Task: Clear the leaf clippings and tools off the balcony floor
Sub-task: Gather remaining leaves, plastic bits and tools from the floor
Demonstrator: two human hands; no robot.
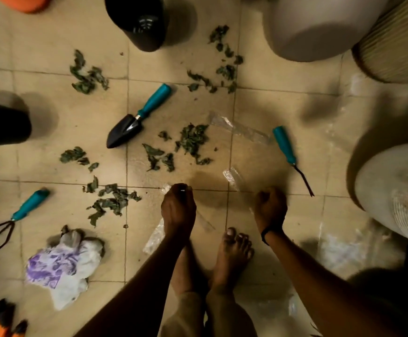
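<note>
We're looking straight down at the balcony floor (pixel 283 105), pale tiles with pots crowding the edges, a white pot (pixel 319 27) and a black pot (pixel 137 23) up top. Across the middle stretches a clear plastic bag (pixel 240 131), hard to trace, its film glinting ahead of us. Low on the left lies a crumpled purple-printed wrapper (pixel 61 261). The leaf clippings (pixel 193 139) are scattered over the floor in loose heaps.

Three teal-handled tools lie flat: the trowel (pixel 134 117) in the middle, the hand fork (pixel 15 220) far left, the weeder (pixel 291 158) on the right.

Now the hands. Our left hand (pixel 178 207) is clenched, pinching the bag's film. Our right hand (pixel 269 207) is curled the same way, and the film seems to run to it too.

Here's what matters: the closest heap (pixel 113 200) sits just left of the left hand, level with it, so that hand is nearer. The thickest clippings lie straight ahead, between the hands and the trowel. The weeder lies near the right hand, handle pointing away, prong toward us. The trowel runs diagonally, blade near-left, handle far-right. We'd say clearing has barely begun.
</note>
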